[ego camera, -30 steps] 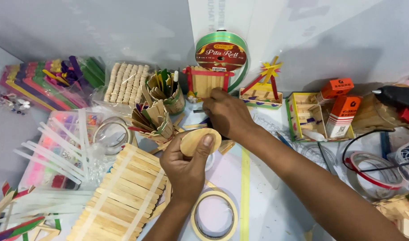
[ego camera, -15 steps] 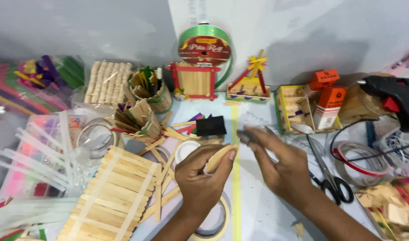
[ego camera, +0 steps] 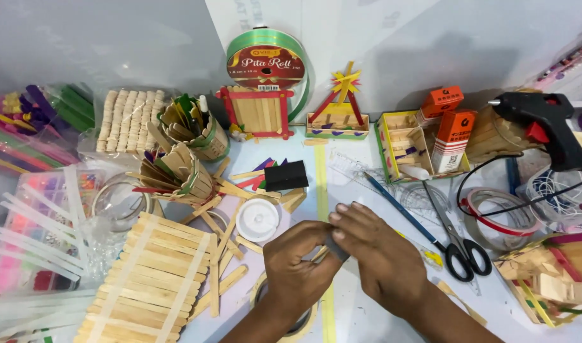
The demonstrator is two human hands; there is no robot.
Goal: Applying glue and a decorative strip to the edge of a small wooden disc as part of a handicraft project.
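Observation:
My left hand [ego camera: 296, 270] and my right hand [ego camera: 381, 257] meet low in the middle of the head view, fingertips touching. Between them a small dark grey piece [ego camera: 336, 248] is pinched by my right fingers. A sliver of a pale wooden piece [ego camera: 319, 254] shows under my left fingers; the rest of it is hidden. A masking tape roll [ego camera: 260, 293] lies flat beneath my left wrist. A white round lid [ego camera: 257, 220] sits just left of the hands.
A raft of ice-cream sticks [ego camera: 154, 282] lies at lower left, with loose sticks beside it. Stick-built cups [ego camera: 188, 173], a black block [ego camera: 286, 175], scissors [ego camera: 457, 249], a black glue gun [ego camera: 545, 122], orange boxes [ego camera: 453, 132] and a green ribbon roll [ego camera: 265, 62] crowd the table.
My right hand came back from the far items to the left hand. Both hands dropped lower and now close together over the wooden piece, which was openly shown before.

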